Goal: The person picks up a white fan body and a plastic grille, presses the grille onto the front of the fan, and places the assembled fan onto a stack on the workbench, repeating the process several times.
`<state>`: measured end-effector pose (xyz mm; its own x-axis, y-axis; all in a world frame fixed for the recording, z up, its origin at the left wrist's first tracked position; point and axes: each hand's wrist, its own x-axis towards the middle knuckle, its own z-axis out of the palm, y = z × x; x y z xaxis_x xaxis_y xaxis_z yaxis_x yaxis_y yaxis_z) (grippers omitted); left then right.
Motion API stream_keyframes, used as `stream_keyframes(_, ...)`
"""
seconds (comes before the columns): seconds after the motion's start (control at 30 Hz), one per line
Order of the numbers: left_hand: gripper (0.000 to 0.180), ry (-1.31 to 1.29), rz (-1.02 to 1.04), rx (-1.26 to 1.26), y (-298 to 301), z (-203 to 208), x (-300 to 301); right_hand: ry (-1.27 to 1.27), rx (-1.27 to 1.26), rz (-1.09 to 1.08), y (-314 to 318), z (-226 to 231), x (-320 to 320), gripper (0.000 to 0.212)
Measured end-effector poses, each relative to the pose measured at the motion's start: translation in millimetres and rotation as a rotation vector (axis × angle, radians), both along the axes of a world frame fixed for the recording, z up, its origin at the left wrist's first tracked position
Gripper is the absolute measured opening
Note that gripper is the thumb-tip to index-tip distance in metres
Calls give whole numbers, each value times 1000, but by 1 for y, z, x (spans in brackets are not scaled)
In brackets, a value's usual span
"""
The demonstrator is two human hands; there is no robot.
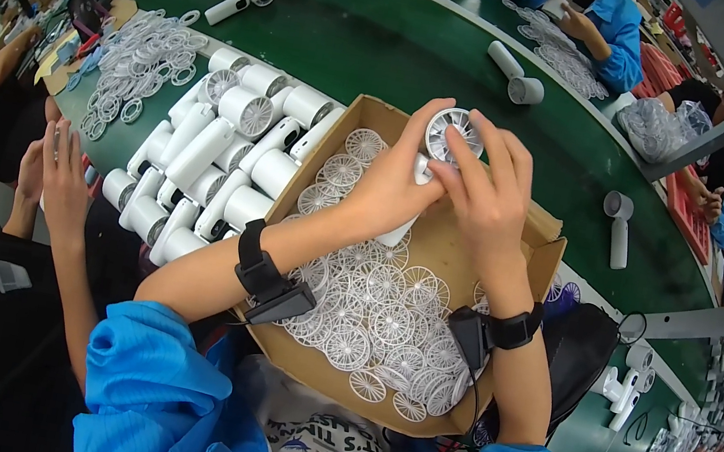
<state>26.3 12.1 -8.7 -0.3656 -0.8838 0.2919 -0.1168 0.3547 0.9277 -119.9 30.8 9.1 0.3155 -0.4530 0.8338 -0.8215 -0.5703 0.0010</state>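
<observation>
Above the far part of an open cardboard box (pixel 462 236), I hold a white handheld fan (pixel 440 143) with both hands. My left hand (pixel 398 172) is closed around it from the left, and its white handle shows below that hand. My right hand (pixel 492 183) grips the round head from the right, with fingertips over its front and rim. Radial blades or spokes show in the head; whether a separate grille sits there I cannot tell. Many loose white round fan grilles (pixel 392 319) fill the near part of the box.
White handheld fans (pixel 246 114) are stacked left of the box, with white rings (pixel 142 57) beyond them. A green conveyor belt (pixel 357 36) carries scattered fans, including one at the right (pixel 618 228). Another person's hands (pixel 60 178) are at the left; a co-worker (pixel 579 13) sits across the belt.
</observation>
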Motion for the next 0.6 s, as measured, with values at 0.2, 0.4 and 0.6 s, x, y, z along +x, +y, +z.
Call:
stream_keyframes(0.2, 68, 345, -155, 414, 7, 8, 0, 22, 62, 2, -9, -1, -8, 25)
stream_keyframes(0.4, 53, 472, -221, 495, 4, 13, 2, -444, 368, 194, -6, -10, 1, 41)
stream_keyframes(0.6, 46, 318, -134, 273, 5, 11, 3, -1176, 986, 649, -3, -3, -2, 50)
